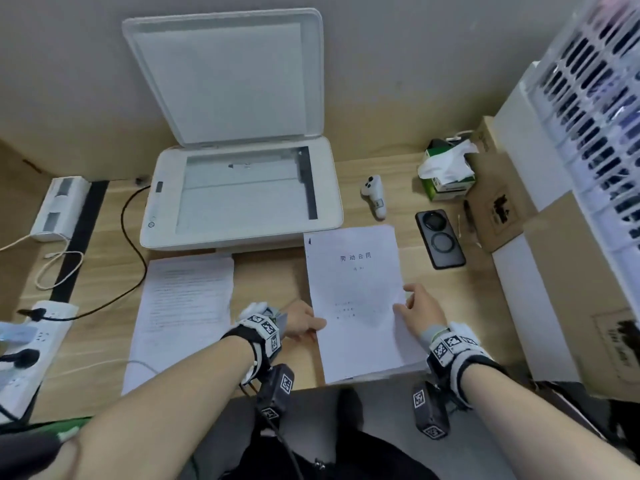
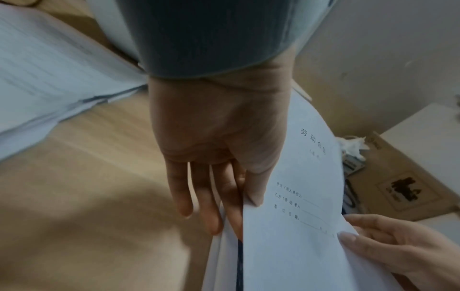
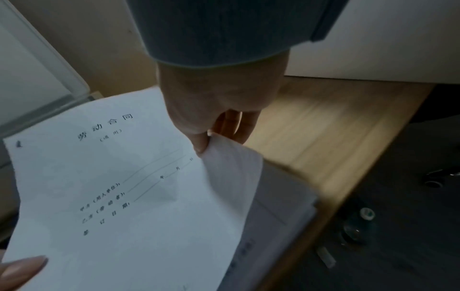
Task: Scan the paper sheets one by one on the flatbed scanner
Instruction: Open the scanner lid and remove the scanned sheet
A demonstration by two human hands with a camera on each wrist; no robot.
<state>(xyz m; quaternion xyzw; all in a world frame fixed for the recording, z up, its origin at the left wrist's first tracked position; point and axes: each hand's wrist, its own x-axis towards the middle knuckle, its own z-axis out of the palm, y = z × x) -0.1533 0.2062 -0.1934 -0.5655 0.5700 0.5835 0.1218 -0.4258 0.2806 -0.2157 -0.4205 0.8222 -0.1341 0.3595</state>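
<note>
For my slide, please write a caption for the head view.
Both hands, left hand and right hand, lift the top sheet before the open scanner.

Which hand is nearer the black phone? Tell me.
Right. The right hand holds the sheet's edge just below the black phone; the left hand holds the sheet's far side.

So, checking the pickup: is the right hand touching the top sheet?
Touching: the right wrist view shows the right hand pinching the top sheet at its edge.

Head view evenly lit, edges warped; wrist views dim, perhaps motion-blurred.
</note>
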